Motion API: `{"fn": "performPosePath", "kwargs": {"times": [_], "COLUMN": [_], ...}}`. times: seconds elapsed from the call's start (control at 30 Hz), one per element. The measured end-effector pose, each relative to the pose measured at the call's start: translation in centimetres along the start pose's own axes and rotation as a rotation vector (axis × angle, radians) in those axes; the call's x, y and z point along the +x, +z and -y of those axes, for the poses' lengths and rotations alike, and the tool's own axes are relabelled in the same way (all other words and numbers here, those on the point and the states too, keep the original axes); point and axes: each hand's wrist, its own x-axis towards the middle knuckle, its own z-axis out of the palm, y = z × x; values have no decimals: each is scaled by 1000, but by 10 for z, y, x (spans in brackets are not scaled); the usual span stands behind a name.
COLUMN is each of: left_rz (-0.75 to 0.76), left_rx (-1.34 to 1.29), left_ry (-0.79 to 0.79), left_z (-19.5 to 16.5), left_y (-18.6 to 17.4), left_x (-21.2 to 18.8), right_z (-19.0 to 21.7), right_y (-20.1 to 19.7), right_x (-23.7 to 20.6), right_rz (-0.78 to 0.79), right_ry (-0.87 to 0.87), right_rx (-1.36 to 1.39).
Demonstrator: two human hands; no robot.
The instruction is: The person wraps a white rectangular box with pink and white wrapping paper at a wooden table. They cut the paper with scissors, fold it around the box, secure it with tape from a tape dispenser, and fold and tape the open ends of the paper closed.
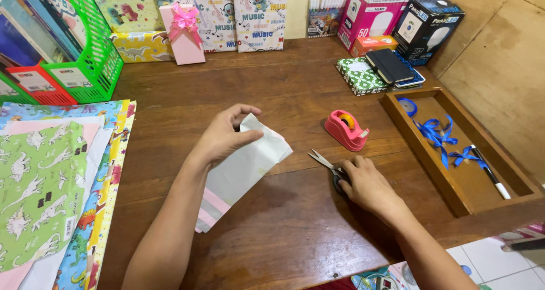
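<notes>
My left hand [224, 136] pinches the top of a folded white and pink sheet of wrapping paper [244, 168], lifting its upper end off the wooden table [295, 91]. My right hand [369, 185] rests on the black handles of a pair of scissors [326, 164] lying flat on the table, blades pointing up and left toward the paper. A pink tape dispenser [346, 130] stands just beyond the scissors.
A stack of patterned wrapping sheets [51, 182] covers the table's left side. A wooden tray [448, 176] at right holds blue ribbons and a pen. Gift boxes, green and red file racks, bulb boxes and a notebook line the back.
</notes>
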Motion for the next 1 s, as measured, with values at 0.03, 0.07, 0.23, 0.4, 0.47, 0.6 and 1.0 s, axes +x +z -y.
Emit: {"fn": "performPosePath", "kwargs": {"times": [0.03, 0.07, 0.23, 0.4, 0.47, 0.6, 1.0], "left_rz": [-32, -65, -111, -111, -101, -72, -35], "left_rx": [-21, -40, -175, -243, -243, -229, -231], "left_ry": [44, 85, 343, 369, 392, 445, 422], "left_z": [-2, -3, 1, 8, 11, 13, 8], "left_y": [-1, -2, -6, -8, -6, -1, 4], "left_x": [-1, -3, -5, -8, -9, -8, -9], "right_z": [-3, -5, -18, -28, -29, -23, 29], "right_y": [0, 1, 2, -15, -26, -54, -69], "right_x": [0, 0, 13, 25, 22, 19, 34], "right_rz": [-2, 8, 151, 191, 159, 27, -29], "right_ry": [-16, -18, 8, -20, -94, -343, -460], "right_rx": [31, 29, -44, 94, 262, 533, 540]}}
